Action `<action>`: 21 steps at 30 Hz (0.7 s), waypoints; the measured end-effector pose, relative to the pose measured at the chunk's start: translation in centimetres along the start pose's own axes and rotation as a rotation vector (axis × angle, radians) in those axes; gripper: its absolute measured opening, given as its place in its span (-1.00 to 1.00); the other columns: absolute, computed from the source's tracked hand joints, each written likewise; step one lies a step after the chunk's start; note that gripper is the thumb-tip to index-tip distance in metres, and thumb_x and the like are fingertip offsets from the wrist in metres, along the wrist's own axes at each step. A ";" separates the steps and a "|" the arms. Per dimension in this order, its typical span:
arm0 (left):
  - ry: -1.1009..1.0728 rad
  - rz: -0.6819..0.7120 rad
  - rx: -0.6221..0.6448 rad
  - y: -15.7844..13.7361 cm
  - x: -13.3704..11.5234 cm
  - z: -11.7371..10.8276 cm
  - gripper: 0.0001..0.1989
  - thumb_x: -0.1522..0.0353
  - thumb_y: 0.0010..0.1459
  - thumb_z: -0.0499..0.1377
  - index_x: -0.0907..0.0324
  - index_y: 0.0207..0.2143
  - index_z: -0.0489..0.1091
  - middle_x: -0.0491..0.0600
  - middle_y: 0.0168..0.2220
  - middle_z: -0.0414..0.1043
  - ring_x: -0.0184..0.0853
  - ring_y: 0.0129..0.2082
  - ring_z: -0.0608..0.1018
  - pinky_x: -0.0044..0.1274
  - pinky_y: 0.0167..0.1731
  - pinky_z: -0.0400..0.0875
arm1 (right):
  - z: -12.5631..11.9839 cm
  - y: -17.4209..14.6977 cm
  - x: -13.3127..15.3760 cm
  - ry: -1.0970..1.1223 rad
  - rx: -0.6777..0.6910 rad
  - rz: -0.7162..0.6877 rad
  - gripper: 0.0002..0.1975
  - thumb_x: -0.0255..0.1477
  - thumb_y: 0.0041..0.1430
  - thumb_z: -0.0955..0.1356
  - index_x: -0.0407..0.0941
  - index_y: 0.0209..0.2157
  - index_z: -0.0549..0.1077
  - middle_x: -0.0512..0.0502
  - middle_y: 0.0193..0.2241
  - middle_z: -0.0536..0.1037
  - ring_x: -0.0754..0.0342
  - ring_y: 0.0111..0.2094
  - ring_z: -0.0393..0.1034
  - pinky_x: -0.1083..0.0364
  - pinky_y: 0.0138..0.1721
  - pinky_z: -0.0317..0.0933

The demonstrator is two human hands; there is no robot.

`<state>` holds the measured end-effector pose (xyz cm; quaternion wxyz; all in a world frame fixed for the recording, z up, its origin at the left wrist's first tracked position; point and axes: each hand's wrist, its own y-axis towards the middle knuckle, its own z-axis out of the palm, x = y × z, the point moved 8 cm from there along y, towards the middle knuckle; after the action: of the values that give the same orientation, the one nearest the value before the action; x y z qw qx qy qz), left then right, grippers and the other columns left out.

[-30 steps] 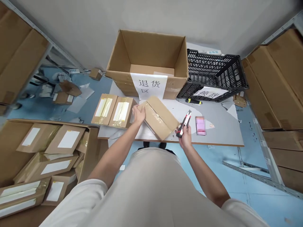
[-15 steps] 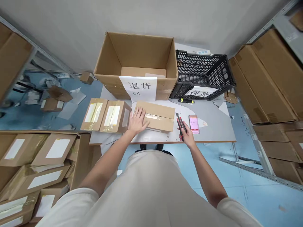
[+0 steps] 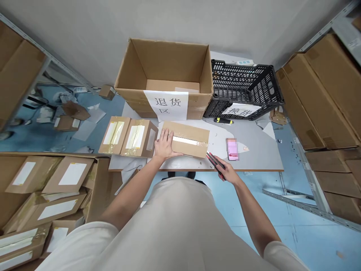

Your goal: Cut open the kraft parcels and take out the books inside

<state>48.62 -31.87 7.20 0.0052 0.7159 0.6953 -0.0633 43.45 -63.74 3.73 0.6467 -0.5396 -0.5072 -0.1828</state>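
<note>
A long brown cardboard box (image 3: 190,135) lies on the table, with a shiny strip of tape along its top seam. My left hand (image 3: 165,146) rests on the box's left end, palm down with the fingers spread. In my right hand (image 3: 227,170) is a black and red utility knife (image 3: 216,162), gripped by its handle. Its tip points up and left, close to the box's lower right corner; whether it touches I cannot tell. Two taped boxes with white labels, one of them the nearer box (image 3: 138,137), stand left of my left hand.
Behind stand a large open carton (image 3: 129,99) with a paper sign and a black plastic crate (image 3: 248,94). A yellow-black cutter (image 3: 223,120) and a phone (image 3: 232,149) lie on the table (image 3: 262,150). Lower left, a big carton (image 3: 97,188) holds several labelled boxes.
My right hand has brought the utility knife left and down, its tip now near the box's right corner. The left hand stays on the box.
</note>
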 end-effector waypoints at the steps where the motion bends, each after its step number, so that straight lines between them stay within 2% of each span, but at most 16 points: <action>1: -0.005 0.002 -0.002 0.0 0.0 0.0 0.06 -0.21 -0.06 0.03 0.25 0.33 -0.12 0.23 0.36 -0.24 0.02 0.36 -0.16 -0.19 0.02 0.24 | 0.1 -0.6 -0.4 -0.016 0.030 0.014 -0.31 -0.08 0.13 0.31 0.00 0.25 0.15 0.03 -0.41 0.44 0.28 -0.73 0.20 0.22 -0.78 0.08; 3: -0.021 0.007 -0.004 0.0 -0.1 0.0 0.09 -0.23 -0.08 0.03 0.26 0.33 -0.12 0.24 0.36 -0.23 0.04 0.35 -0.15 -0.18 0.03 0.24 | 0.0 -1.4 -0.8 -0.009 0.008 0.010 -0.30 -0.07 0.13 0.31 0.00 0.25 0.11 0.02 -0.39 0.46 0.26 -0.72 0.23 0.21 -0.76 0.10; 6: -0.060 -0.008 -0.011 -0.1 -0.2 -0.1 0.10 -0.25 -0.10 0.02 0.27 0.32 -0.09 0.25 0.36 -0.22 0.06 0.35 -0.15 -0.17 0.04 0.25 | -0.8 -1.9 -0.9 0.042 -0.101 -0.010 -0.25 -0.06 0.10 0.33 -0.02 0.25 0.06 -0.01 -0.35 0.50 0.24 -0.71 0.26 0.19 -0.74 0.14; 8: -0.094 -0.018 -0.023 -0.2 -0.2 -0.1 0.07 -0.23 -0.08 0.03 0.26 0.31 -0.07 0.24 0.36 -0.21 0.06 0.35 -0.13 -0.16 0.03 0.27 | -1.3 -1.9 -1.1 0.055 -0.097 0.022 -0.35 -0.06 0.08 0.34 -0.08 0.14 0.22 -0.04 -0.36 0.52 0.23 -0.71 0.27 0.19 -0.73 0.12; 10: -0.143 -0.013 -0.039 -0.5 -0.2 -0.1 -0.01 -0.18 -0.01 0.02 0.23 0.31 -0.05 0.21 0.36 -0.20 0.04 0.35 -0.11 -0.16 0.03 0.29 | -1.9 -2.1 -1.5 0.066 -0.048 0.074 -0.49 -0.07 0.06 0.36 -0.13 -0.07 0.37 -0.05 -0.38 0.52 0.23 -0.71 0.28 0.20 -0.73 0.08; 12: -0.214 -0.019 -0.065 -0.6 0.1 0.1 -0.18 -0.08 0.12 -0.01 0.18 0.30 0.00 0.16 0.36 -0.17 -0.01 0.35 -0.08 -0.17 0.05 0.29 | -3.0 -2.3 -2.0 0.110 -0.043 0.103 -0.54 -0.09 0.04 0.38 -0.14 -0.16 0.40 -0.05 -0.41 0.53 0.22 -0.71 0.30 0.20 -0.73 0.06; 15: -0.347 -0.063 -0.144 -0.8 1.3 0.3 -0.38 0.08 0.21 -0.03 0.15 0.26 0.09 0.14 0.36 -0.16 -0.04 0.35 -0.07 -0.18 0.13 0.21 | -5.2 -2.1 -2.5 0.244 -0.205 0.033 -0.51 -0.08 0.01 0.40 -0.10 -0.12 0.35 -0.05 -0.38 0.53 0.19 -0.68 0.32 0.17 -0.68 0.13; 18: -0.483 -0.118 -0.202 -0.8 2.8 0.6 -0.30 0.07 0.16 0.06 0.22 0.26 0.08 0.23 0.35 -0.17 0.00 0.34 -0.03 -0.19 0.20 0.11 | -5.7 -0.7 -2.9 0.300 -0.395 -0.054 -0.48 -0.06 0.00 0.39 -0.07 -0.09 0.31 -0.05 -0.31 0.51 0.13 -0.53 0.39 0.13 -0.56 0.28; 21: -0.576 -0.160 -0.154 -0.8 3.4 1.2 -0.20 0.03 0.12 0.10 0.24 0.29 -0.02 0.28 0.32 -0.13 0.01 0.32 0.05 -0.21 0.19 0.15 | -4.8 2.4 -3.7 0.120 -0.524 -0.017 -0.49 -0.06 0.03 0.33 -0.09 -0.06 0.34 -0.07 -0.32 0.50 0.10 -0.44 0.40 0.10 -0.44 0.33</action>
<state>47.79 -28.53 5.77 0.2512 0.6092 0.7220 -0.2111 45.94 -68.26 -0.17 0.5120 -0.6725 -0.4080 -0.3451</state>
